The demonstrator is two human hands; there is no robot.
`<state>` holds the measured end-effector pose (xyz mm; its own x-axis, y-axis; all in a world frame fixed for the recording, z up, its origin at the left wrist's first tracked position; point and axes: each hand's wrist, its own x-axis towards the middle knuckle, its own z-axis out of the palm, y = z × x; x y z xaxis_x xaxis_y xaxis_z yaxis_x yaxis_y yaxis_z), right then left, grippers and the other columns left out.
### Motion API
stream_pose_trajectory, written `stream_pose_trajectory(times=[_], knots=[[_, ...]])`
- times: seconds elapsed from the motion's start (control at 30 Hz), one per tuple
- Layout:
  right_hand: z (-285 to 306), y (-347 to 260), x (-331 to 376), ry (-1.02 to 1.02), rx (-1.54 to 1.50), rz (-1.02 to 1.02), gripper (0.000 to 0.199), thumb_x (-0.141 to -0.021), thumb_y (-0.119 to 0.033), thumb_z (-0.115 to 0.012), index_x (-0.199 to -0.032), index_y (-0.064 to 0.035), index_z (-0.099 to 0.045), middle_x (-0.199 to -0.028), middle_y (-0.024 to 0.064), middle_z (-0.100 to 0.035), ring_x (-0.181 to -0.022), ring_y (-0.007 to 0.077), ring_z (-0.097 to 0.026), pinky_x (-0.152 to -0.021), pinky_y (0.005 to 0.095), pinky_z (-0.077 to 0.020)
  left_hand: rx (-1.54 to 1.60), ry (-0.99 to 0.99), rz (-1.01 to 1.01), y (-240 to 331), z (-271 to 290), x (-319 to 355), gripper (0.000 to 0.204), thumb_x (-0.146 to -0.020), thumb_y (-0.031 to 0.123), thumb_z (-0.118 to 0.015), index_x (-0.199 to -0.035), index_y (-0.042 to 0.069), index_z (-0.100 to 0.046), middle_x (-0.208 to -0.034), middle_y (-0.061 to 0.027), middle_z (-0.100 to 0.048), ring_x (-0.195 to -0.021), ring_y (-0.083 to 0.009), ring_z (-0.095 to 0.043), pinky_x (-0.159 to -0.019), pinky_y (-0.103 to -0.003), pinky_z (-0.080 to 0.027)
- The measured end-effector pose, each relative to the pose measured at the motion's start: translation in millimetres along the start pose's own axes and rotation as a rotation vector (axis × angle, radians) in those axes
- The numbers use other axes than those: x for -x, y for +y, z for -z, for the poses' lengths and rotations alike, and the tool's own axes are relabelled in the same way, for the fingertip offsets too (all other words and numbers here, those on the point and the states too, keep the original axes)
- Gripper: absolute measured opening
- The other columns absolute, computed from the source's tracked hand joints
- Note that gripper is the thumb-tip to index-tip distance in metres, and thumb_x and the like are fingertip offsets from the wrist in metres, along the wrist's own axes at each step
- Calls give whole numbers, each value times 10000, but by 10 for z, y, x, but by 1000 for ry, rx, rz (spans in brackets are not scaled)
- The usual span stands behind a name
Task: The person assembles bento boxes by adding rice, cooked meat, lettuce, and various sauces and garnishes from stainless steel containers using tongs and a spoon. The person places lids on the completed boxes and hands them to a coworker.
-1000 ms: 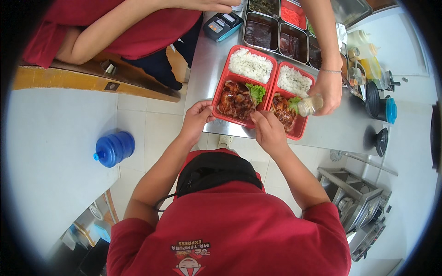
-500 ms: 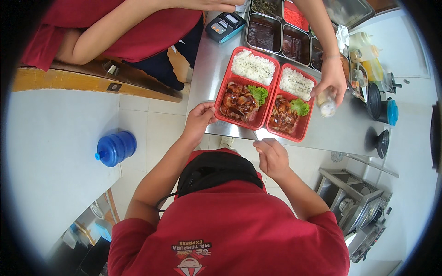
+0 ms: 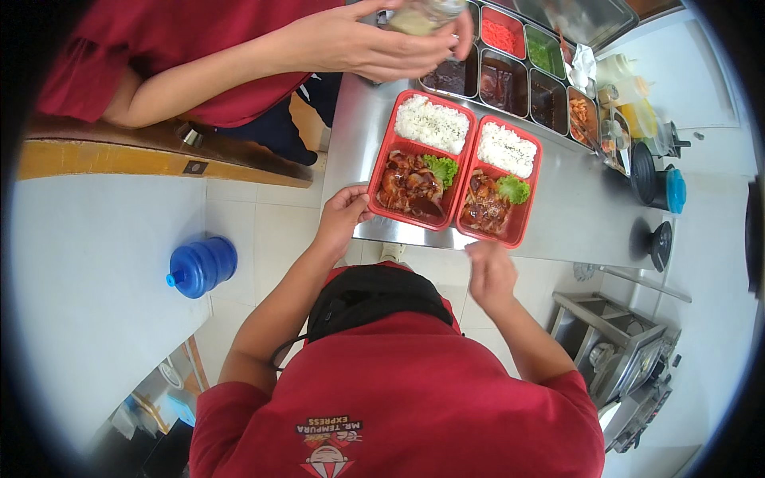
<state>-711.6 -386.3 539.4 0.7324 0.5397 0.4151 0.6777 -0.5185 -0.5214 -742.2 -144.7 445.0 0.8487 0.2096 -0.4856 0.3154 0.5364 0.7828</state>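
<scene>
Two red bento boxes lie side by side on the steel counter. Each has white rice with dark flecks, glazed brown meat and a green lettuce leaf. At the near left corner of the left bento box (image 3: 454, 179), my left hand (image 3: 345, 215) grips the rim between thumb and fingers. My right hand (image 3: 490, 275) is just below the near edge of the right bento box (image 3: 522, 215), fingers pinched together and slightly blurred; anything in them is hidden. Beyond the boxes, a co-worker's hands (image 3: 398, 48) hold a clear jar (image 3: 426, 16) with pale contents.
Steel pans of dark sauces, red shreds, green bits and orange pieces (image 3: 582, 111) line the counter's (image 3: 574, 215) far side. Squeeze bottles (image 3: 637, 115) and a black container with a blue lid (image 3: 676, 191) stand right. A blue water jug (image 3: 202, 267) is at left.
The co-worker's jar has moved from beside the right box to the far left, now between both hands. My right hand has shifted right; my left stays at the box corner.
</scene>
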Motion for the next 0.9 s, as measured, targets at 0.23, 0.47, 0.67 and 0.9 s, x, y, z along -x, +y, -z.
stream_pose_trajectory(times=[0.23, 0.47, 0.67, 0.9], knots=[[305, 454, -869, 614, -950, -706, 220, -885, -246, -476, -848, -45, -555, -612, 0, -471, -493, 49, -412, -417, 191, -322, -9, 72, -65, 31, 205, 122, 293, -888, 180, -476, -1118, 1, -495, -931, -51, -534, -808, -113, -524, -769, -267, -470], [-318, 1071, -2005, 522, -752, -576, 202, -866, -178, -467, -910, -33, -601, -638, 29, -555, -477, 77, -489, -404, 205, -388, -17, 419, -115, -236, 936, 788, 264, -877, 161, -476, -1087, 5, -513, -806, -12, -492, -723, -94, -492, -693, -233, -460], [-168, 1350, -1807, 504, -196, -597, 432, -728, -264, -659, -1004, 57, -569, -728, 164, -617, -691, 238, -609, -628, 334, -466, -150, 523, -7, -1417, 1764, 1345, 212, -881, 166, -465, -999, 3, -533, -696, 12, -468, -639, -75, -473, -599, -202, -427], [1204, 1858, -714, 572, 601, -373, 159, -750, -203, -630, -839, -72, -648, -841, 125, -579, -706, 254, -574, -655, 334, -461, -1174, -94, 366, -3043, 3250, 1457, 250, -725, 283, -542, -632, 55, -585, -575, -86, -547, -604, -240, -547, -590, -379, -421]])
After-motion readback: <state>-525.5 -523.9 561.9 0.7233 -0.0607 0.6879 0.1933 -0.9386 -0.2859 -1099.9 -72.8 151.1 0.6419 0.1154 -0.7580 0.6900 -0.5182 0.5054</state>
